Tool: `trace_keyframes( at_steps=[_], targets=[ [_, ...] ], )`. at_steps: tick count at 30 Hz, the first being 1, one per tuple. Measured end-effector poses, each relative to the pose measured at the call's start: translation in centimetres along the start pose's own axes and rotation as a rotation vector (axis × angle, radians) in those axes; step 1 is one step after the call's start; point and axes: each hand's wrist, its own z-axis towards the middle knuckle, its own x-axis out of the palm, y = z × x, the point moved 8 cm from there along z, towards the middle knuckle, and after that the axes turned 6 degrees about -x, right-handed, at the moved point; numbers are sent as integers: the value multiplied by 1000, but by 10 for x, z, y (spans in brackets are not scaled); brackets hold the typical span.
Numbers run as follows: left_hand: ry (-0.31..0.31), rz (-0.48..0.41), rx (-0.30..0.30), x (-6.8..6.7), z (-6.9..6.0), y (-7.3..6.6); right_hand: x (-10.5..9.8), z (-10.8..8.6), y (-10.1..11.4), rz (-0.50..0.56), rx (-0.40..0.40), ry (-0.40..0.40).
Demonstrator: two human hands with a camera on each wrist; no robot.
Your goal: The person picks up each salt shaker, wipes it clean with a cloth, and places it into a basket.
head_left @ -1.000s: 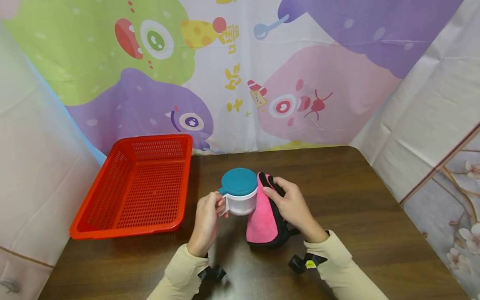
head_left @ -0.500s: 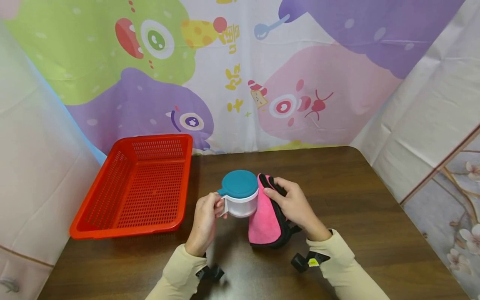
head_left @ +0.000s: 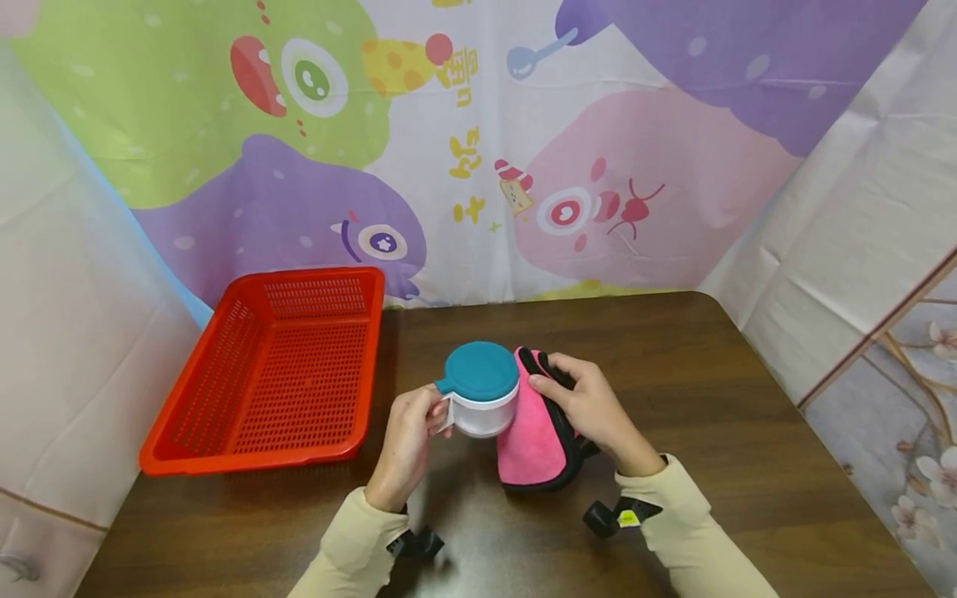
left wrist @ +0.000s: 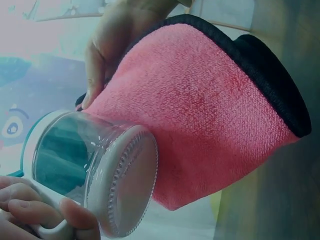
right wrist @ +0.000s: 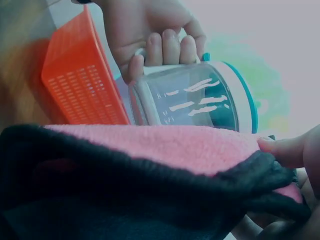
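A clear jar (head_left: 484, 417) with a white collar, a white handle and a teal lid (head_left: 481, 370) is held up over the table. My left hand (head_left: 409, 436) grips it by the handle, fingers curled through, as the left wrist view shows. My right hand (head_left: 591, 407) pinches a folded pink cloth (head_left: 529, 444) with black edging between thumb and fingers. The cloth (left wrist: 200, 100) hangs against the jar's right side and appears to touch it. In the right wrist view the cloth's dark back covers the lower part, and the jar (right wrist: 185, 100) shows behind it.
A red perforated basket (head_left: 254, 461) stands on the left of the brown wooden table (head_left: 673, 432). A cartoon-printed curtain (head_left: 463, 249) hangs behind the table, and pale cloth walls flank both sides. Each wrist wears a small black camera (head_left: 601, 519).
Both hands have drifted slightly, with the jar and cloth shifting a little to the right and the jar slightly nearer. The grips stay the same, and the basket has not moved.
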Motion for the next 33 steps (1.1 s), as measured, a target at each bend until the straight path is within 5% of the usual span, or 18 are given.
trace_keyframes(
  at_steps=[33],
  targets=[
    [143,6,24,6,-6,0,-7,1,-2,38,-10,27]
  ],
)
